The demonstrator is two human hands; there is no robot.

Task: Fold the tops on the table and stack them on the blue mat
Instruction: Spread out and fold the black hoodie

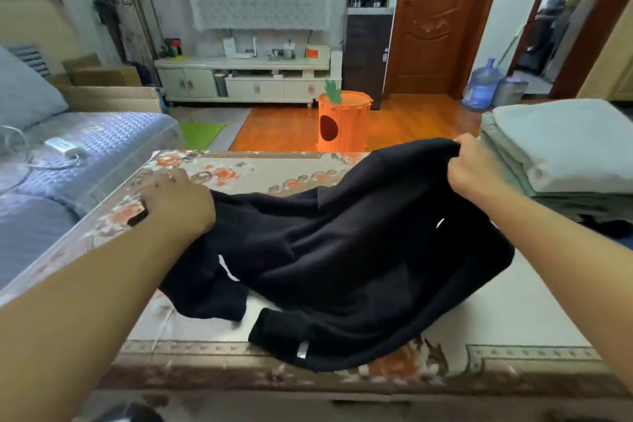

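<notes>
Both hands (178, 202) (471, 164) grip black top (359, 250); labels unreadable.

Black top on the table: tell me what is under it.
The black fabric top lies crumpled on the floral-patterned table cover, which shows around it. The left hand and right hand grip its edges. Anything beneath its middle is covered.

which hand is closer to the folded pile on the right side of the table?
Right. The right hand grips the black top raised just beside the folded pile; the left hand holds the top at the table's far left side.
</notes>
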